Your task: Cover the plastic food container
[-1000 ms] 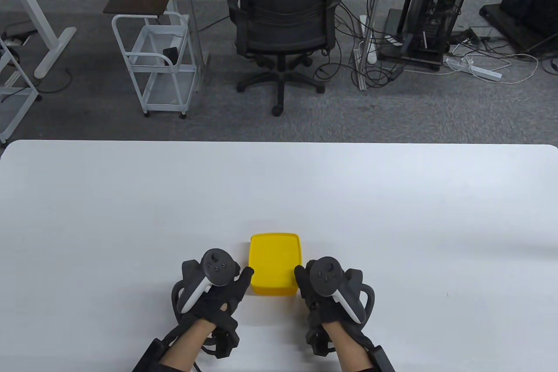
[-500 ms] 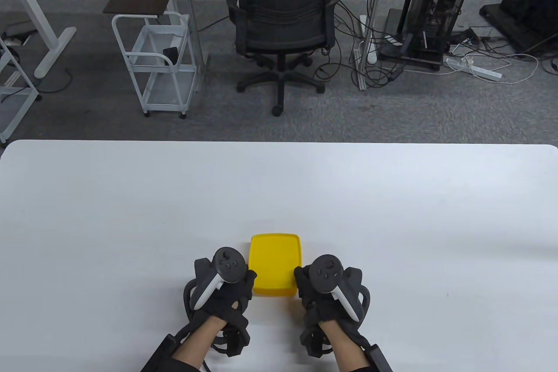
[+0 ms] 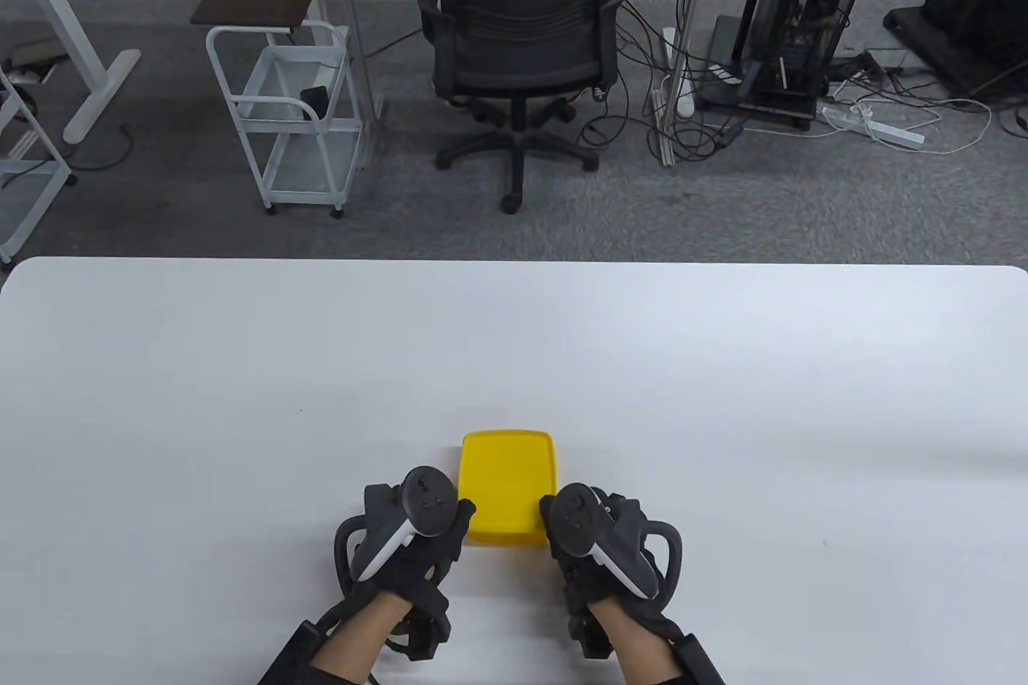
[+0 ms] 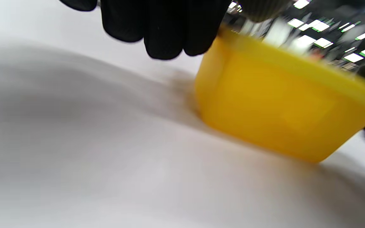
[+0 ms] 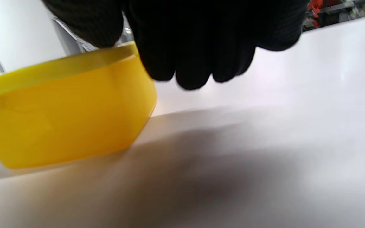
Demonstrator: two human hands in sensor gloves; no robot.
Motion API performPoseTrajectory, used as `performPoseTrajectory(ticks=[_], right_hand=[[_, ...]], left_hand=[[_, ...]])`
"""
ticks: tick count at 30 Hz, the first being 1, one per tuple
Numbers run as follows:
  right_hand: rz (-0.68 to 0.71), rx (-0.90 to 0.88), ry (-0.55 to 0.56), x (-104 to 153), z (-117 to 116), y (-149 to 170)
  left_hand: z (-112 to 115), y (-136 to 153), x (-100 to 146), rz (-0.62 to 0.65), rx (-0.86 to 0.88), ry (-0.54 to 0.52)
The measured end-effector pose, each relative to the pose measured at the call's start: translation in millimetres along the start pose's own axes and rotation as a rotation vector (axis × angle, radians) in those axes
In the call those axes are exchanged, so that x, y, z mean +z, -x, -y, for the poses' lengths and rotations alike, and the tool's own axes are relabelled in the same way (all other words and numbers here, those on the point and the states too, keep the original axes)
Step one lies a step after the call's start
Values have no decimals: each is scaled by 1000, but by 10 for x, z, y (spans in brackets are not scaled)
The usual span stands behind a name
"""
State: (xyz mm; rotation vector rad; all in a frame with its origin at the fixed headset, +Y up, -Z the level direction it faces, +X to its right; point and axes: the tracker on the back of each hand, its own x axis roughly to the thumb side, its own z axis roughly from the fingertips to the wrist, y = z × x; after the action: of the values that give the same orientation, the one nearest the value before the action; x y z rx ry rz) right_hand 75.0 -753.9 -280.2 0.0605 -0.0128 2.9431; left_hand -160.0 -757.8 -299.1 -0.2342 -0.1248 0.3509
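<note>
Yellow rectangular plastic food container (image 3: 506, 486), lid seated, near the white desk (image 3: 723, 412) front edge; left hand (image 3: 418, 536) and right hand (image 3: 590, 540) flank it, grip unclear; uneven pressing risks one unsealed corner.

White worktop (image 3: 241, 396) bearing a lidded yellow container (image 3: 506, 484) near the middle of its front edge.
</note>
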Motion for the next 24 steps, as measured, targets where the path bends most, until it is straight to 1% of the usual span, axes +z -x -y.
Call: performPoseTrajectory(ticks=[1, 2, 4, 6, 8, 10, 11, 12, 13, 15, 19, 24], right_hand=[[31, 8, 38, 21, 34, 28], [26, 30, 107, 59, 107, 69], [61, 28, 142, 99, 220, 140], [83, 4, 140, 110, 289, 205], [68, 9, 138, 99, 318, 271], [52, 66, 103, 66, 311, 339], [55, 103, 48, 43, 286, 383], [53, 113, 26, 35, 273, 399], [51, 127, -28, 14, 235, 439], [53, 115, -104, -26, 166, 503], [48, 84, -142, -76, 87, 546], [50, 61, -167, -105, 20, 572]], left_hand=[[-54, 21, 23, 35, 5, -23], [-139, 50, 72, 60, 2, -82], [-239, 99, 141, 103, -26, -143], [-299, 155, 187, 110, -75, -144], [-333, 238, 201, 106, -117, -121], [-331, 334, 165, 80, -127, -73], [-308, 394, 135, 52, -130, -22], [-289, 428, 115, 43, -138, 7], [-264, 472, 82, 33, -170, 43], [-233, 536, 36, 15, -235, 79], [-186, 600, -24, 2, -225, 111], [-140, 611, -53, 7, -217, 123]])
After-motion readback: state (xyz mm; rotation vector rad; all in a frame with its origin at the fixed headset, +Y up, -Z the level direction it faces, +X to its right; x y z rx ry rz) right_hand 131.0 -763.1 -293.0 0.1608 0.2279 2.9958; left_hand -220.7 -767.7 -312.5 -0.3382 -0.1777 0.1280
